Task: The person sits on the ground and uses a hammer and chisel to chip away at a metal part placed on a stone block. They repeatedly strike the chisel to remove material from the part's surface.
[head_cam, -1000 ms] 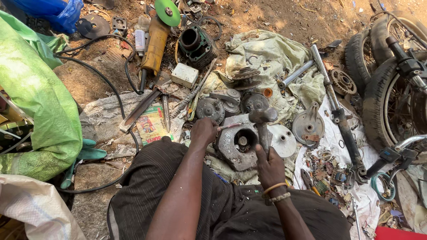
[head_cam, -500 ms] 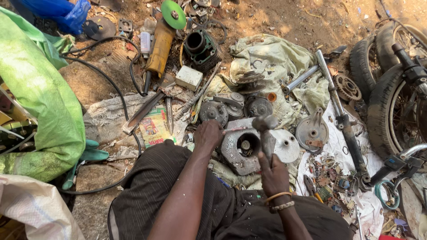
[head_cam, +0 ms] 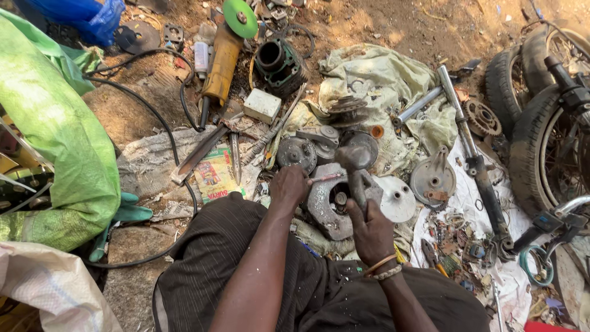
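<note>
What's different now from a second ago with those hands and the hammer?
Little changed. The right hand keeps its grip on the hammer, whose head has shifted only slightly above the round metal housing. The left hand still holds a thin punch against that housing. Nothing was picked up or let go; the parts around stayed put.

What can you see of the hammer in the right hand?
The hammer has a dull grey metal head, worn and rounded, on a dark handle. The right hand grips the handle low down, holding it nearly upright with the head raised over the round grey metal casing. The head seems clear of the casing. The left hand holds a thin punch just beside it, tip pointing towards the hammer.
</note>
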